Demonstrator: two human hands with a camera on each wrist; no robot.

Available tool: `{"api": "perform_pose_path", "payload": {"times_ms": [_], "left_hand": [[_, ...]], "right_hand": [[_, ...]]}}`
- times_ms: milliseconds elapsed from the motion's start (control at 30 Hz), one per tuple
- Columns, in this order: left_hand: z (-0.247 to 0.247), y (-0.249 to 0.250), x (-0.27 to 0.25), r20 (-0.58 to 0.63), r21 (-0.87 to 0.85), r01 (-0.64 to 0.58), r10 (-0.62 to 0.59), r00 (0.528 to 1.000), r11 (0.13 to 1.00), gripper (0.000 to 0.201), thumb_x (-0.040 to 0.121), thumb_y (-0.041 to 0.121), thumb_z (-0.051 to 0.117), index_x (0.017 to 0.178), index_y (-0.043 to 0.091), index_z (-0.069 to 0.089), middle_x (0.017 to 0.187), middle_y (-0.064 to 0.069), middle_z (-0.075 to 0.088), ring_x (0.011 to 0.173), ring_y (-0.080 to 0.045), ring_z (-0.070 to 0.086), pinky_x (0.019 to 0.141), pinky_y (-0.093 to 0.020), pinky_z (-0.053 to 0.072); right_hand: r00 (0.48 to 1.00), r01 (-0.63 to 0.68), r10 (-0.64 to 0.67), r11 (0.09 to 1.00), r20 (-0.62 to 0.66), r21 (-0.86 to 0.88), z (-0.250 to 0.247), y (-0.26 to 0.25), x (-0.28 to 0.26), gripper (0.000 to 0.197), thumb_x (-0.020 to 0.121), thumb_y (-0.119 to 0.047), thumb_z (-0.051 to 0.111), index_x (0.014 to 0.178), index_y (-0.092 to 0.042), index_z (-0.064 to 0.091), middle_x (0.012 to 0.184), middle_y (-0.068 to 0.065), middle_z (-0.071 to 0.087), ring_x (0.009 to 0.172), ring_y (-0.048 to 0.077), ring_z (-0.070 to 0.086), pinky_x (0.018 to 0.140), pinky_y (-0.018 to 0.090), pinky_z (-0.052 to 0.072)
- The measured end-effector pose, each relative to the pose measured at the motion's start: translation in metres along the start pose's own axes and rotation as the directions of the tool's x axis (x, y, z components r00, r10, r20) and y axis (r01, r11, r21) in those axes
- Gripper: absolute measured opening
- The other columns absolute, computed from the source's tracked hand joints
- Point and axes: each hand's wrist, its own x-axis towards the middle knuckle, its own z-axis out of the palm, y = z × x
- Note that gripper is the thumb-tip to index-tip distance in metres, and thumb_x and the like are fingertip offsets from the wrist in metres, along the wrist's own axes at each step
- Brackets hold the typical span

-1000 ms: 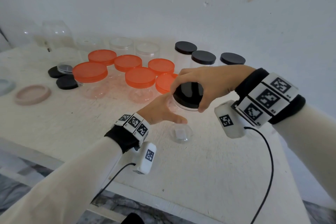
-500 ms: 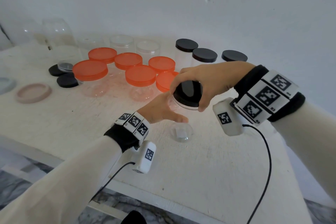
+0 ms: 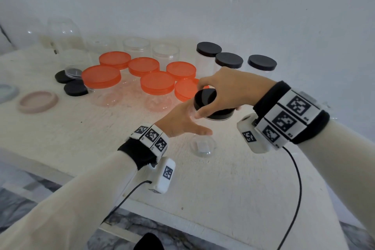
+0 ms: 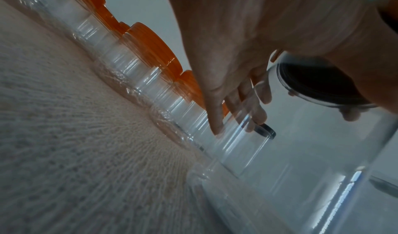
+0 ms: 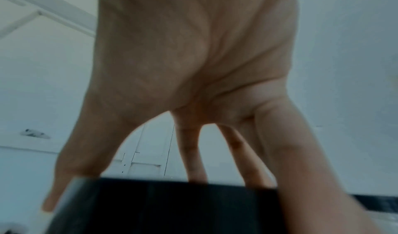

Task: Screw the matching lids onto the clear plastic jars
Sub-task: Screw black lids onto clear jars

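Note:
A clear plastic jar (image 3: 203,144) stands on the white table in front of me. My left hand (image 3: 182,122) wraps round its side, thumb towards me. On the jar's mouth sits a black lid (image 3: 205,99), and my right hand (image 3: 229,89) grips it from above with fingers and thumb spread round the rim. In the left wrist view the fingers (image 4: 217,113) lie against the clear jar (image 4: 301,152), with the black lid (image 4: 312,83) above. In the right wrist view the fingertips (image 5: 196,168) clamp the black lid (image 5: 163,207).
Several orange-lidded jars (image 3: 157,83) stand behind the hands. Three black-lidded jars (image 3: 229,60) line the back right. Open clear jars (image 3: 165,55) sit near the wall. Loose black lids (image 3: 75,88) and a pink ring (image 3: 37,101) lie at the left.
My right hand has turned a little on the black lid; both hands stay on the same jar, which has not shifted on the table.

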Motion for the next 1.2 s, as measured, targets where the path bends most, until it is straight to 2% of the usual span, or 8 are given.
{"api": "perform_pose_path", "payload": {"times_ms": [200, 300, 467, 600, 700, 900, 1067, 1200], "left_hand": [[0.000, 0.004, -0.001, 0.028, 0.000, 0.030, -0.030, 0.999, 1.000, 0.082, 0.053, 0.045, 0.079, 0.125, 0.043, 0.040, 0.127, 0.019, 0.052, 0.122, 0.005, 0.044, 0.099, -0.017, 0.036], [0.001, 0.006, -0.002, 0.022, 0.006, 0.022, -0.022, 1.000, 1.000, 0.083, 0.052, 0.046, 0.078, 0.125, 0.042, 0.037, 0.124, 0.023, 0.051, 0.118, 0.012, 0.043, 0.094, -0.011, 0.037], [0.004, 0.004, -0.004, -0.012, -0.025, 0.018, -0.018, 1.000, 1.000, 0.084, 0.051, 0.046, 0.078, 0.126, 0.042, 0.040, 0.119, 0.025, 0.054, 0.117, 0.009, 0.045, 0.095, -0.016, 0.036], [0.004, 0.006, -0.004, 0.012, -0.012, 0.016, -0.016, 1.000, 1.000, 0.083, 0.052, 0.048, 0.077, 0.126, 0.046, 0.039, 0.120, 0.029, 0.052, 0.116, 0.014, 0.043, 0.091, -0.007, 0.036], [0.004, 0.008, -0.003, 0.018, -0.007, 0.017, -0.017, 1.000, 1.000, 0.080, 0.054, 0.046, 0.078, 0.121, 0.053, 0.036, 0.124, 0.030, 0.049, 0.121, 0.011, 0.041, 0.094, -0.009, 0.036], [0.002, 0.000, -0.002, 0.001, -0.009, 0.021, -0.021, 1.000, 1.000, 0.083, 0.061, 0.030, 0.084, 0.129, 0.039, 0.038, 0.117, 0.028, 0.052, 0.109, 0.019, 0.045, 0.085, -0.008, 0.037], [0.001, 0.001, -0.001, 0.029, 0.024, 0.020, -0.020, 0.999, 1.000, 0.083, 0.059, 0.034, 0.083, 0.127, 0.048, 0.036, 0.120, 0.031, 0.049, 0.113, 0.020, 0.041, 0.088, 0.000, 0.036], [0.001, 0.001, -0.001, 0.026, 0.020, 0.014, -0.014, 1.000, 1.000, 0.078, 0.064, 0.022, 0.083, 0.121, 0.045, 0.036, 0.118, 0.031, 0.047, 0.106, 0.025, 0.041, 0.085, 0.001, 0.036]], "right_hand": [[0.978, 0.083, -0.068, 0.994, 0.197, -0.072, -0.013, 0.005, -0.008, 0.080, 0.072, -0.051, 0.072, 0.138, -0.045, 0.028, 0.115, -0.012, 0.035, 0.105, 0.012, 0.042, 0.082, 0.025, 0.037], [0.981, 0.130, -0.118, 0.989, 0.155, -0.067, -0.014, 0.004, -0.007, 0.069, 0.069, -0.039, 0.078, 0.128, -0.043, 0.043, 0.098, -0.019, 0.038, 0.099, 0.011, 0.045, 0.068, 0.017, 0.040], [0.996, -0.060, 0.054, 0.993, -0.066, -0.103, 0.001, -0.006, -0.002, 0.064, 0.072, -0.068, 0.060, 0.109, -0.016, 0.055, 0.076, -0.006, 0.047, 0.054, 0.009, 0.050, 0.047, 0.026, 0.042], [0.997, -0.060, 0.067, 0.984, 0.038, -0.165, -0.003, 0.002, -0.005, 0.076, 0.073, -0.073, 0.052, 0.133, -0.028, 0.041, 0.108, -0.002, 0.052, 0.089, 0.016, 0.050, 0.072, 0.029, 0.042], [0.976, 0.048, -0.037, 0.998, 0.215, -0.043, -0.016, 0.006, -0.011, 0.077, 0.073, -0.048, 0.072, 0.138, -0.045, 0.031, 0.124, -0.010, 0.038, 0.108, 0.011, 0.042, 0.093, 0.032, 0.041], [0.996, -0.076, 0.072, 0.993, -0.048, -0.096, -0.003, -0.008, -0.007, 0.060, 0.073, -0.065, 0.061, 0.109, -0.018, 0.054, 0.075, -0.005, 0.052, 0.054, 0.009, 0.052, 0.051, 0.025, 0.042], [0.987, 0.015, 0.002, 0.994, 0.158, -0.109, -0.009, 0.001, -0.009, 0.076, 0.074, -0.061, 0.063, 0.139, -0.038, 0.032, 0.121, -0.007, 0.045, 0.108, 0.014, 0.046, 0.087, 0.031, 0.042], [0.987, 0.061, -0.055, 0.998, 0.153, -0.035, -0.010, 0.002, -0.010, 0.065, 0.072, -0.041, 0.075, 0.129, -0.040, 0.045, 0.111, -0.010, 0.046, 0.105, 0.014, 0.046, 0.087, 0.031, 0.045]]}}
